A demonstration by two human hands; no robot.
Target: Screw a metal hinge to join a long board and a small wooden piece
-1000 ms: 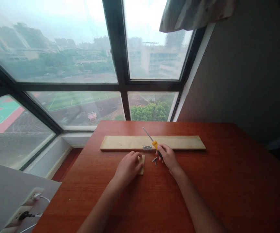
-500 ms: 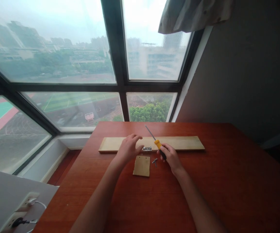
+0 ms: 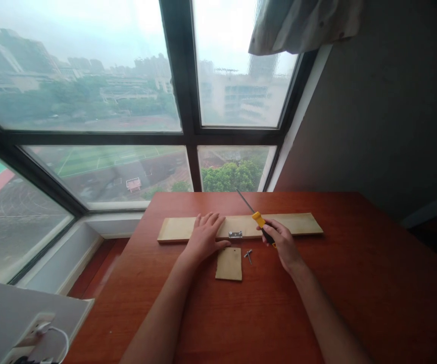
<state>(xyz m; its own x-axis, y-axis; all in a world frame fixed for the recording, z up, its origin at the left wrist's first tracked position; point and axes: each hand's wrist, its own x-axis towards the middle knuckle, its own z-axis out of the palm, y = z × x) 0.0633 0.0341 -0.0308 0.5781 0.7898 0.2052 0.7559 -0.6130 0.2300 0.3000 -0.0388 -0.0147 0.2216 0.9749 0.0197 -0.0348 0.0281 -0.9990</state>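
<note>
The long wooden board [image 3: 301,223] lies flat across the far part of the reddish table [image 3: 354,288], running left to right just before the window [image 3: 127,101]. We rest our left hand [image 3: 205,236] on it left of its middle, palm down, fingers stretched out and close together, gripping nothing. A small metal hinge [image 3: 235,234] sits on the board's near edge, just right of that hand's thumb. Our right hand [image 3: 282,242] is closed around the handle of a screwdriver [image 3: 259,220] with a yellow and black grip; its thin shaft slants up and to the far left, the tip raised above the board's far edge and touching nothing. On the table just near of the hinge lies a small wooden panel [image 3: 229,263], flat, with tiny holes along its far edge, apart from the board. Right beside it, two loose screws [image 3: 248,255] lie crossed between the panel and our right hand. A bunched curtain [image 3: 301,23] hangs at the window's upper right.
</note>
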